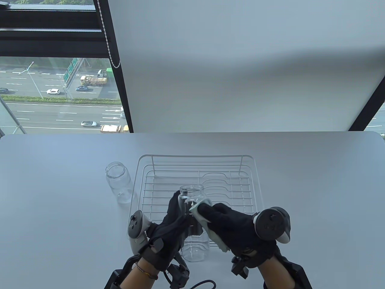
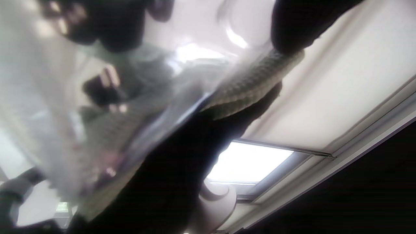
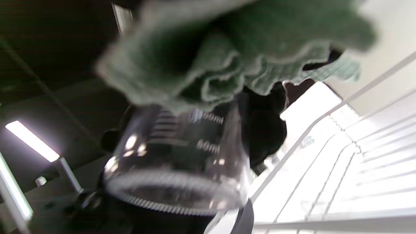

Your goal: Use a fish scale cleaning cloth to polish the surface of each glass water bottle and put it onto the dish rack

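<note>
My left hand [image 1: 173, 224] grips a clear glass bottle [image 1: 194, 222] from its left side, holding it tilted above the front edge of the wire dish rack [image 1: 144, 177]. The right hand [image 1: 228, 222] holds a pale green fish scale cloth [image 1: 200, 210] and presses it against the bottle's right side. In the right wrist view the bunched cloth [image 3: 234, 55] lies over the bottle [image 3: 175, 169], whose printed volume marks show. The left wrist view looks through the bottle [image 2: 107, 97] at the cloth [image 2: 256, 84]. A second glass bottle [image 1: 118, 182] stands upright on the table, left of the rack.
The white table [image 1: 300, 180] ends at a back edge against a window with a lowered blind [image 1: 240, 60]. The wire rack [image 3: 341, 156] holds nothing on its grid. A black cable [image 1: 201, 284] lies at the table's front edge.
</note>
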`<state>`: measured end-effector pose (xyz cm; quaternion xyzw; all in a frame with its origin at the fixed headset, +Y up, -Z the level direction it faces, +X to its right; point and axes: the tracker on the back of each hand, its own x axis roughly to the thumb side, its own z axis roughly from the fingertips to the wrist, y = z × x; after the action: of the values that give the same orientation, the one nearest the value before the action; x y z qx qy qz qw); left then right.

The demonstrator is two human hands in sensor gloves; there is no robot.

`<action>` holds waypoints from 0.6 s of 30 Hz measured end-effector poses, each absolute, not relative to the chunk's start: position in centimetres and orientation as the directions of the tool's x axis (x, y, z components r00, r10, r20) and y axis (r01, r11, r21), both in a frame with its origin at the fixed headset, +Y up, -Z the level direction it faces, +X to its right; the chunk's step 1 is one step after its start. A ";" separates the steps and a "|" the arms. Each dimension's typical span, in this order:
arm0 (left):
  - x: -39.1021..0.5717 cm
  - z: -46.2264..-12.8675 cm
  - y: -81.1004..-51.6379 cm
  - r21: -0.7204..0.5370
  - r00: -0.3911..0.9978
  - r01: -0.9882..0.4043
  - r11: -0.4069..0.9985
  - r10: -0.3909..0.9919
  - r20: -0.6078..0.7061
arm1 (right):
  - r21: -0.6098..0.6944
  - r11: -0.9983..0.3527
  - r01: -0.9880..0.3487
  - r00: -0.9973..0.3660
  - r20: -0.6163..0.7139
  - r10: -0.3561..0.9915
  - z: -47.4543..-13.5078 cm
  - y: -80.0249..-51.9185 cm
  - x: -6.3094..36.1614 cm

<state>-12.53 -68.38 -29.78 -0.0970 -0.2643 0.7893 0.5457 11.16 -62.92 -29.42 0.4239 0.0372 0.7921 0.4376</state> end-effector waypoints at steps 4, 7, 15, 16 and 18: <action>-13.0 -29.9 -68.4 -0.525 -0.330 -0.826 -0.206 0.931 0.154 | 0.617 -0.627 -0.476 -0.262 0.580 0.771 -29.4 -63.2 10.4; -12.9 -29.9 -68.2 -0.551 -0.354 -0.800 -0.238 0.929 0.112 | 0.460 -0.610 -0.646 -0.269 0.610 0.745 -29.3 -62.9 11.0; -13.2 -29.8 -68.1 -0.489 -0.362 -0.840 -0.236 0.914 0.180 | 0.568 -0.718 -0.402 -0.367 0.619 0.695 -28.0 -62.3 10.1; -13.2 -29.8 -68.0 -0.494 -0.349 -0.840 -0.225 0.921 0.174 | 0.536 -0.711 -0.455 -0.330 0.640 0.694 -28.2 -62.3 9.9; -13.3 -29.8 -68.0 -0.523 -0.343 -0.827 -0.208 0.923 0.174 | 0.531 -0.691 -0.491 -0.329 0.621 0.711 -28.7 -62.5 10.1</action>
<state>-13.31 -67.98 -29.79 -0.0882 -0.2737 0.7723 0.5664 10.15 -62.46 -28.67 0.4431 0.1242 0.8057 0.3730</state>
